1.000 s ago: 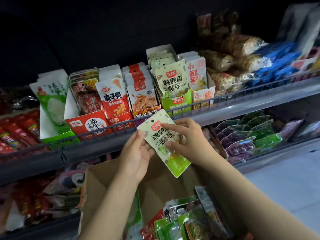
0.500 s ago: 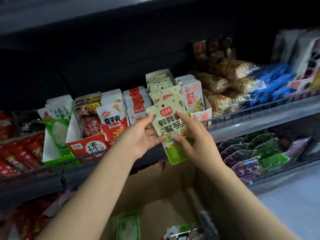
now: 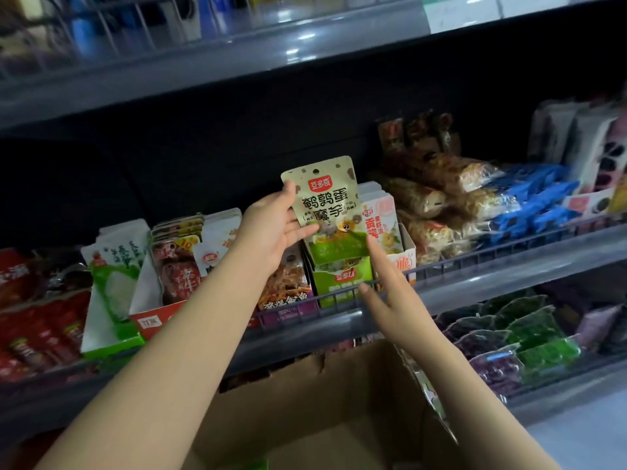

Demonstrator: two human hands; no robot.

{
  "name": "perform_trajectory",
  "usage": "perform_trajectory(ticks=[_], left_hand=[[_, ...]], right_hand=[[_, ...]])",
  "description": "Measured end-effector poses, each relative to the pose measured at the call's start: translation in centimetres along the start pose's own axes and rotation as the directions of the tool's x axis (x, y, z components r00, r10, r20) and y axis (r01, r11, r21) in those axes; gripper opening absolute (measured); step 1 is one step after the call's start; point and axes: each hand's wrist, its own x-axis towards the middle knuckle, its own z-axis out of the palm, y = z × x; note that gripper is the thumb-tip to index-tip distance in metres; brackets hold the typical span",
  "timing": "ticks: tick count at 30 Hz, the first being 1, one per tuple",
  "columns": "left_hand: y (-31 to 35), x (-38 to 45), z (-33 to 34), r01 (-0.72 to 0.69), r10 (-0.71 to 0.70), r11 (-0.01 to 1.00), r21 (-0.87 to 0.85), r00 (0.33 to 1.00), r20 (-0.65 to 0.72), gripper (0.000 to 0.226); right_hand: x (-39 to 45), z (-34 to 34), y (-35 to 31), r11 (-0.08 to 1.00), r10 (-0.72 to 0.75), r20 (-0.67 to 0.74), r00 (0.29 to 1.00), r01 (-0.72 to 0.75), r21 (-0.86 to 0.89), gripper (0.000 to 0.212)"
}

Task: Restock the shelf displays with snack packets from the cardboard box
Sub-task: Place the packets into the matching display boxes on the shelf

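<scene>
Green-and-cream packet (image 3: 325,205) is the item in hand, seen from the single head view. It stands upright, long axis vertical, hang-hole at the top, its green lower edge sitting just above the mouth of the green display carton (image 3: 341,281) on the middle shelf (image 3: 492,286).

Left hand (image 3: 271,228): gripping the packet by its left edge, thumb on the printed face near the upper corner, fingers behind and beneath. This hand alone carries it.

Right hand (image 3: 386,283): fingers straight and spread, holding nothing. The index fingertip lies at the packet's lower right corner; whether it touches cannot be told. The palm hangs in front of the wire rail (image 3: 475,257).

Controlling relation: the carton lies directly beneath and slightly behind the packet, so in my judgement the coming move is a short downward slide along the long axis. The left hand is the nearer and governing hand; the right is placed to steady or guide the bottom edge.

Risk, as judged: matching packets already stand in the carton, and the bottom edge may catch on them or on the carton lip.

Cardboard box (image 3: 305,401): below the shelf, between the forearms, flaps open; its contents are mostly out of frame.

Neighbouring stock: an orange-lettered white packet (image 3: 380,222) just right of the carton, a noodle packet (image 3: 288,283) just left.
</scene>
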Motion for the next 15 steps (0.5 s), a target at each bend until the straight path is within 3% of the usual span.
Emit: perform_trajectory(ticks=[11,15], left_hand=[[-0.58,0.56,0.07,-0.115,0.123,0.986,0.121,0.991,-0.057,0.036],[-0.75,0.63,0.21,-0.086,0.094,0.992,0.095,0.992,-0.081,0.037]], right_hand=[[0.33,-0.42,0.43,0.990,0.128,0.077,0.989,-0.123,-0.073,0.070],[0.32,-0.54,0.40,0.988,0.137,0.090,0.986,-0.129,-0.086,0.071]])
